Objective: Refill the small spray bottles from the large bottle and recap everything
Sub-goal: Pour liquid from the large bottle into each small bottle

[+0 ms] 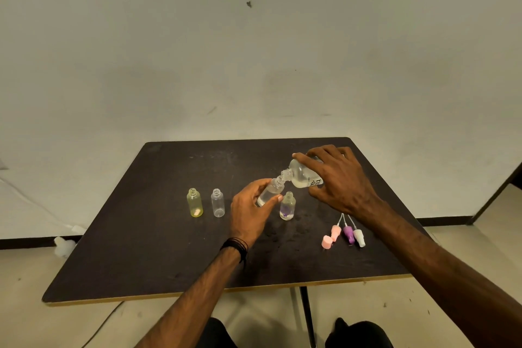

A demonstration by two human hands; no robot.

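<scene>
Nearby, three spray caps (349,233) lie beside the right hand (336,178).

A dark brown bench (158,234) is seen, edged in tan. On it, a yellow bottle (194,203), clear bottles (217,203), and pink (335,232), purple (348,234) and white (359,237) spray caps are seen.

Table (169,248): two uncapped small bottles (194,203) (217,202) stood left; a third (287,206) stood centre, before the tilted held bottle (270,192) and large bottle (303,175); spray heads (348,233) lay right.
</scene>
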